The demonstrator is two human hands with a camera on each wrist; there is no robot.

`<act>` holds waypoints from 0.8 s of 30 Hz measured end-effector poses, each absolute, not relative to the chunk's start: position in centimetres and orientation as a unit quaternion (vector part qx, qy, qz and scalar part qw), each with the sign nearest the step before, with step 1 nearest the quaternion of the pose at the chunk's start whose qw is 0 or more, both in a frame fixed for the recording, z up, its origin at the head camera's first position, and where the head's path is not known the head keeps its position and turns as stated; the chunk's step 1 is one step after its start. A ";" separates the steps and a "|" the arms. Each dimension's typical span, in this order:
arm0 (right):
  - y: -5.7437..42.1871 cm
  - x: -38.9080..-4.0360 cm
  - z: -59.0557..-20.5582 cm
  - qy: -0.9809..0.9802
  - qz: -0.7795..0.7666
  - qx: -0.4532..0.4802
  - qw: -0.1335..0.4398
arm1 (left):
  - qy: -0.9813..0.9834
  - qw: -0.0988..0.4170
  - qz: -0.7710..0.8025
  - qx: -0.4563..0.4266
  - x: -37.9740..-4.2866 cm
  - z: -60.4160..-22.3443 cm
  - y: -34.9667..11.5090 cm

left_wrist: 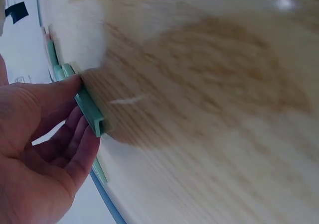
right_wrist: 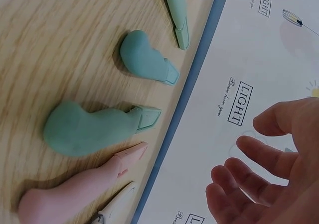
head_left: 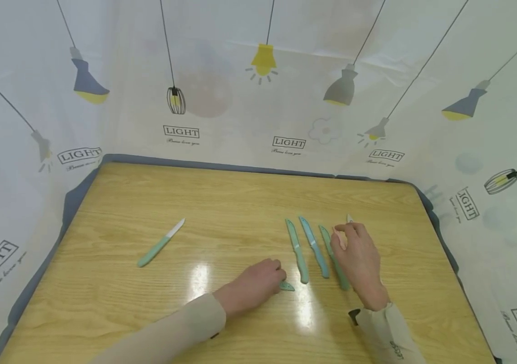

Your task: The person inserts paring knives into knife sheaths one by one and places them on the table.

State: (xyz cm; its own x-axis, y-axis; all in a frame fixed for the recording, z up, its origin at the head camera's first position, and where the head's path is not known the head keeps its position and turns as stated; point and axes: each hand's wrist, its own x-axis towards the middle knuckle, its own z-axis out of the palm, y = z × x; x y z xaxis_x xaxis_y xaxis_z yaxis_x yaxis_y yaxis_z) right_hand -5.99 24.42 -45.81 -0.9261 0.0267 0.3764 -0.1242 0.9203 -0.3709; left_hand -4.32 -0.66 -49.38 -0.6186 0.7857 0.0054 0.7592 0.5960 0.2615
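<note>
My left hand (head_left: 251, 285) pinches a green blade cover (left_wrist: 89, 109) between thumb and fingertips, its hollow end showing in the left wrist view. My right hand (head_left: 359, 258) hovers over the right end of a row of knives, its fingers loosely bent with nothing between them. Nearest to it are a pink knife (right_wrist: 75, 191) and a white-covered knife (right_wrist: 117, 204), both largely hidden by the hand in the head view. Leftward in the row lie a green knife (head_left: 335, 260), a blue knife (head_left: 315, 247) and another green knife (head_left: 297, 253), all sheathed.
A green-handled knife (head_left: 160, 243) with a bare white blade lies at the left of the wooden table (head_left: 222, 202), blade pointing away from me. A cloth wall (head_left: 240, 121) printed with lamps stands around the table's far edge and sides.
</note>
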 end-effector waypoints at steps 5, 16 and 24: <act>24.3 -6.0 -45.8 -0.961 0.202 0.021 0.187 | 0.911 0.075 0.150 0.377 -4.8 -49.0 -1.6; 23.7 -6.1 -45.9 -0.961 0.207 0.030 0.180 | 0.928 0.086 0.290 0.218 -7.1 -48.0 -5.0; 22.9 -6.3 -45.9 -0.965 0.210 0.041 0.154 | 0.883 0.102 0.437 0.139 -7.6 -48.8 -6.7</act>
